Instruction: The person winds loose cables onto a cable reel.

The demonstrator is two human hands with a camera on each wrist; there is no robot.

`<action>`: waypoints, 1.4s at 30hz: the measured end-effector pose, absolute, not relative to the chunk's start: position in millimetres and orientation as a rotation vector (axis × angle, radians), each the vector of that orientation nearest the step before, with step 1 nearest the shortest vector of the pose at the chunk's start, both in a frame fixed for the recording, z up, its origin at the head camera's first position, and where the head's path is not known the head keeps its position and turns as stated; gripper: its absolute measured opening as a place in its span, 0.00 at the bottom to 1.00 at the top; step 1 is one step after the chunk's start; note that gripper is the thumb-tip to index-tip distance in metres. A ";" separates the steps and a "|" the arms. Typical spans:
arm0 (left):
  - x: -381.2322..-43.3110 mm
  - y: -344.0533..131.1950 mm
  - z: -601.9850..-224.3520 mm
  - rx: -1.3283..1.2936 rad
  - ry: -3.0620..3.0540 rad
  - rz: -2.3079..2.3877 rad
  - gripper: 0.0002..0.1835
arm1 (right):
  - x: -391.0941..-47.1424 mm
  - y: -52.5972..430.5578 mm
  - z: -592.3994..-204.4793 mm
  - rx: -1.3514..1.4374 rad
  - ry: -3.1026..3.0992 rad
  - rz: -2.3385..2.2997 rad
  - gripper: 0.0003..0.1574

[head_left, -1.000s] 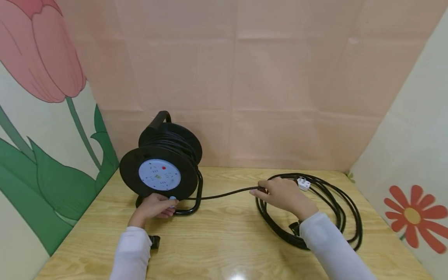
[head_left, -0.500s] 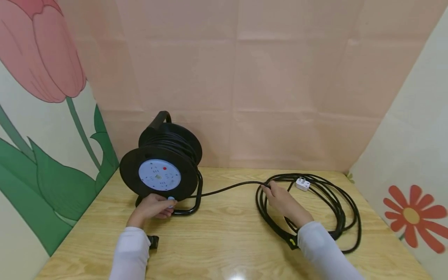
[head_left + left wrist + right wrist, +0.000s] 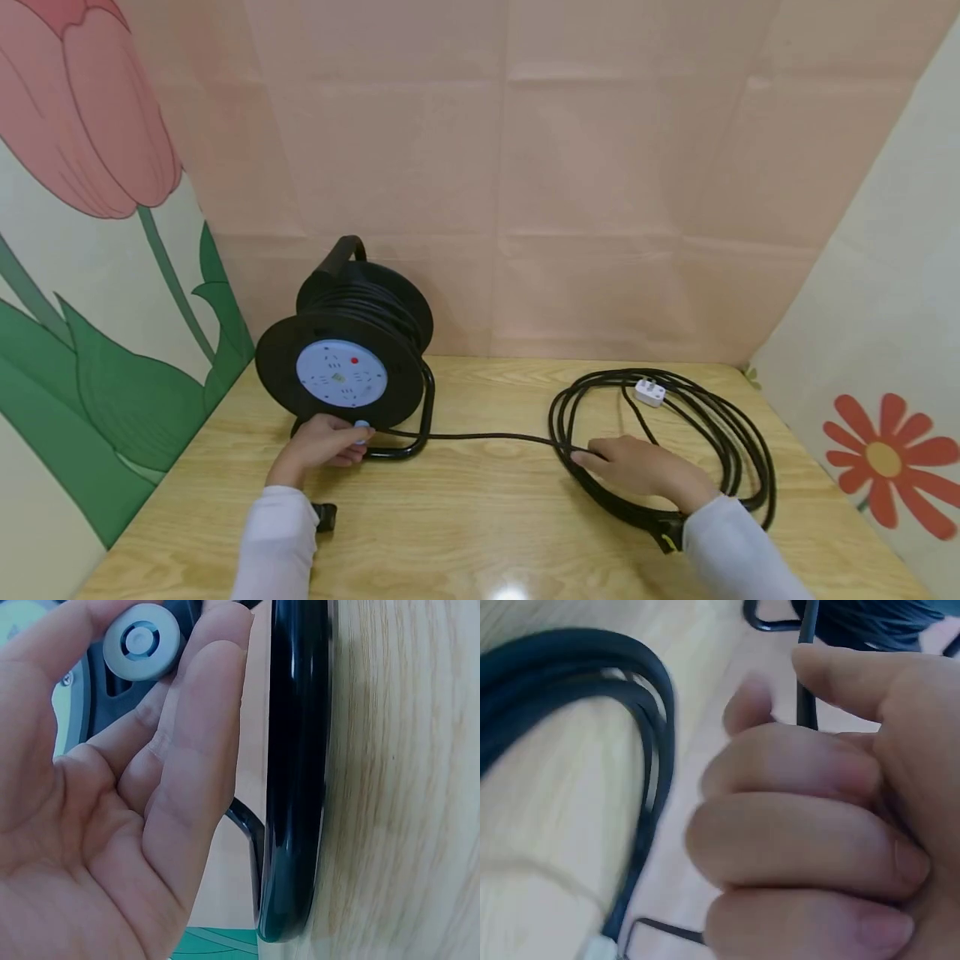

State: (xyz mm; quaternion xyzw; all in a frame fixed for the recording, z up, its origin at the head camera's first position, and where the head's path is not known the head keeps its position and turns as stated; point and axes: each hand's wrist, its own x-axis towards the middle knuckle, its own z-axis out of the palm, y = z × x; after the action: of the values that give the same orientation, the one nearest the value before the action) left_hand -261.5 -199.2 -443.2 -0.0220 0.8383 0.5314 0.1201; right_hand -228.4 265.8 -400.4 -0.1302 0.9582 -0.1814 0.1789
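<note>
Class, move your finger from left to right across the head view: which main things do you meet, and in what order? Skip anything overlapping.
Painted pink tulip → black cable reel → straight stretch of cable → coiled cable → painted red flower.

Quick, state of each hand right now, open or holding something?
Left hand: closed, pinching the pale knob on the black reel.
Right hand: closed, fingers curled round the black cable.

No text, number or brand was legible, even on the pale socket panel (image 3: 341, 373) left of centre
</note>
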 end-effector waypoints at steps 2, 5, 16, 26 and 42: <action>-262.0 -200.1 -443.0 -0.053 2.449 1.552 0.21 | -222.4 272.8 -391.2 -0.401 2.801 -0.444 0.36; -262.4 -200.8 -442.0 -0.038 2.442 1.558 0.21 | -215.7 284.6 -373.7 -0.408 2.951 -0.345 0.34; -259.9 -203.5 -439.6 -0.028 2.440 1.569 0.21 | -217.0 319.4 -389.2 -0.291 3.007 -0.254 0.45; -260.3 -212.6 -444.1 -0.004 2.439 1.593 0.21 | -228.5 315.7 -426.4 -0.297 3.118 -0.498 0.37; -255.8 -231.3 -444.3 -0.068 2.504 1.603 0.24 | -239.0 301.2 -430.6 -0.295 3.131 -0.674 0.33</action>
State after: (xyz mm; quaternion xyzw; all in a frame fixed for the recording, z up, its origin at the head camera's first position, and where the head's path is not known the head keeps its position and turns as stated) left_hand -255.8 -231.3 -444.3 -0.0227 0.8390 0.5371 0.0838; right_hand -239.0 301.2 -430.6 -0.0916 0.9728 -0.2093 -0.0374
